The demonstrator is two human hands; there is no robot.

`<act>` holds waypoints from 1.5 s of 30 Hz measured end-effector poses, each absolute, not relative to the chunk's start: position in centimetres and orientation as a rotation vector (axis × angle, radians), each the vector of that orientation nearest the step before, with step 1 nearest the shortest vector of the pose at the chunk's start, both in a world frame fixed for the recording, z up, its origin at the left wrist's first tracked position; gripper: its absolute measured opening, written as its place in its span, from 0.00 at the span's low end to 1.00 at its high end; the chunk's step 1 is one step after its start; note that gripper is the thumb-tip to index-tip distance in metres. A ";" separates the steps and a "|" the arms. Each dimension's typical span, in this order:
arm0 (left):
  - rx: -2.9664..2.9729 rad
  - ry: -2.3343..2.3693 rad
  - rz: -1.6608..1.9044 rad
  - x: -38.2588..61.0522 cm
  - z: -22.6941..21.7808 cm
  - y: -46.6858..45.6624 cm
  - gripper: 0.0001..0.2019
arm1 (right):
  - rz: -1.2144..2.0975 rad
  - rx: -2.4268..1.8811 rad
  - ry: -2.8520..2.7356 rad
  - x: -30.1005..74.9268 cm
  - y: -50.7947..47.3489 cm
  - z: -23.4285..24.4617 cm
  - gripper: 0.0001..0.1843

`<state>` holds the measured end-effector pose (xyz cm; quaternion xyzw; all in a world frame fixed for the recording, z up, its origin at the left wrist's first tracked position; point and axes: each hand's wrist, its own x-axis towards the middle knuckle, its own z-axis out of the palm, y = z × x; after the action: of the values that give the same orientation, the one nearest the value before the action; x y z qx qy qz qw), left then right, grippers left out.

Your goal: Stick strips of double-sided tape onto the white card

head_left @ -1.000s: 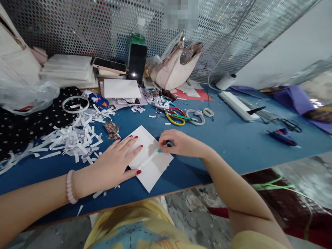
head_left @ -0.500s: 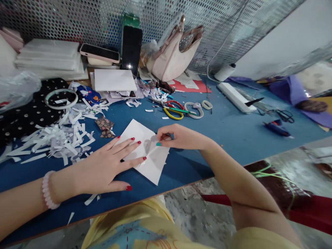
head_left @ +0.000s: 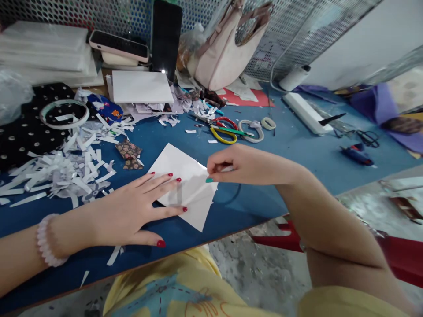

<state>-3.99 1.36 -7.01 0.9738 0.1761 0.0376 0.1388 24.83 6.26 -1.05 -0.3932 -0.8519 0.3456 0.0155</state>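
Observation:
A white sheet of paper [head_left: 180,169] lies on the blue table [head_left: 297,167] near its front edge. My left hand [head_left: 132,211] lies flat on the sheet's left part, fingers spread, holding it down. My right hand [head_left: 231,166] is closed in a pinch at the sheet's right edge, gripping a thin white strip that comes off the paper. Red polish shows on the left hand's nails, teal on the right thumb.
A heap of white paper strips [head_left: 66,171] lies to the left. Behind the sheet are scissors [head_left: 223,131], tape rolls [head_left: 251,130], a white pad [head_left: 142,86], a phone [head_left: 119,44] and a pink bag [head_left: 224,57]. A power strip [head_left: 307,115] lies right.
My right hand has lifted slightly and drawn the strip up off the sheet's right edge. My left hand has slid a little toward me. The view tilted down.

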 end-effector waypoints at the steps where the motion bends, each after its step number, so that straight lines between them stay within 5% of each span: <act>1: 2.815 0.508 0.107 -4.0 -7.0 1.4 0.31 | 1.033 -1.230 -2.679 24.7 6.6 -1.3 0.10; 45: 2.876 0.416 0.220 -3.9 -7.4 1.3 0.29 | 0.928 -1.536 -2.869 21.9 8.2 -2.9 0.12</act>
<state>-3.89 1.33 -7.39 0.9805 0.1419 0.0749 0.1133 21.89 8.25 -2.88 -0.4505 -0.8416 0.2723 -0.1209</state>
